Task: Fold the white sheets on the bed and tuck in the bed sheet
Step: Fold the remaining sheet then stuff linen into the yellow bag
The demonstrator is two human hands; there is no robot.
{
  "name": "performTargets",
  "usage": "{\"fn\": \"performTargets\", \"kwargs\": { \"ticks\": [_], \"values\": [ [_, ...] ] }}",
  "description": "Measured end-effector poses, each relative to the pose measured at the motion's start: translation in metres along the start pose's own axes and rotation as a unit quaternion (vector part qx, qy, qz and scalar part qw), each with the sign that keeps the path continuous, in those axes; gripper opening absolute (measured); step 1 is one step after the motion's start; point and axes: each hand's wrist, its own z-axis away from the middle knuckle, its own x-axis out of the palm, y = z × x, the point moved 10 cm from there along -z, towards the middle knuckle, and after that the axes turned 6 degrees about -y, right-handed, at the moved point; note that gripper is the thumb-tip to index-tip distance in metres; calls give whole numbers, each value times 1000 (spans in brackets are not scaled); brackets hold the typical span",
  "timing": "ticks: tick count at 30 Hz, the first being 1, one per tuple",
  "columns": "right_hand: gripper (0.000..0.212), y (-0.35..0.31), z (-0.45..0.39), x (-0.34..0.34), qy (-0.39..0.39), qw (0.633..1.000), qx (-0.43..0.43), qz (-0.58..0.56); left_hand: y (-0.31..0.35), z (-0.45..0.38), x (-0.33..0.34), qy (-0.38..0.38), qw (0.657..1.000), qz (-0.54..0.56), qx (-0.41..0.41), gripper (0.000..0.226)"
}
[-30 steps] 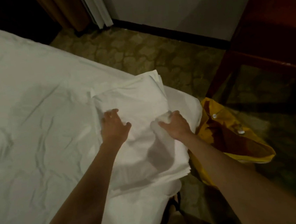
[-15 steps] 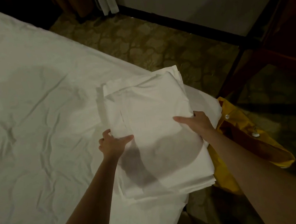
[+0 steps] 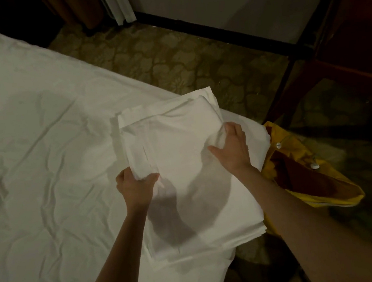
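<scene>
While both arms reach forward, left hand (image 3: pixel 136 187) and right hand (image 3: pixel 233 150) pinch folded sheets (image 3: pixel 183 164).

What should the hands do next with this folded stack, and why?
Probably lift the folded sheets off the bed corner: the left hand pinches their near-left edge, the right hand grips the right side, and the bed sheet beneath is wrinkled.

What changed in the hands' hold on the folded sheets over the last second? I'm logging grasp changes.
The left hand slid from lying on top of the folded sheets to their left edge and now grips it. The right hand moved toward the right edge and now bunches the top layer. The stack stayed on the bed corner; the yellow bag stayed beside it.
</scene>
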Motion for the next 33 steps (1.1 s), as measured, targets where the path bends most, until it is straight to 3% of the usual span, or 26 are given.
{"fn": "performTargets", "kwargs": {
  "ticks": [4, 7, 9, 15, 20, 22, 24, 26, 29, 31, 33],
  "values": [
    [80, 8, -21, -2, -32, 990, 61, -121, 5, 10, -6, 31, 999, 14, 37, 51],
    [69, 26, -20, 4, -142, 975, 120, -120, 13, 24, -8, 46, 996, 45, 66, 42],
    [69, 37, -9, 6, -173, 959, 142, -173, 20, 32, 0, 31, 995, 73, 64, 38],
    [68, 34, 12, 10, -132, 961, 107, -219, 20, 36, 5, 22, 989, 141, 29, 47],
    [45, 17, 23, -3, -69, 981, 17, -179, 17, 38, 7, 17, 983, 181, -10, 46],
    [40, 9, 30, -7, -66, 975, -15, -212, 20, 42, 6, 29, 984, 173, -12, 51],
    [46, 13, 34, -5, -85, 960, 10, -267, 21, 47, 6, 36, 985, 166, -8, 50],
    [59, 31, 32, 6, -135, 938, 87, -309, 17, 48, 12, 16, 984, 174, -30, 48],
    [76, 58, 34, 24, -239, 919, 163, -269, 17, 41, 27, -66, 981, 166, -76, 45],
    [72, 65, 37, 28, -264, 913, 167, -262, 22, 35, 35, -115, 978, 158, -78, 34],
    [62, 63, 39, 28, -252, 911, 148, -290, 23, 32, 37, -115, 981, 137, -80, 39]
  ]
}}
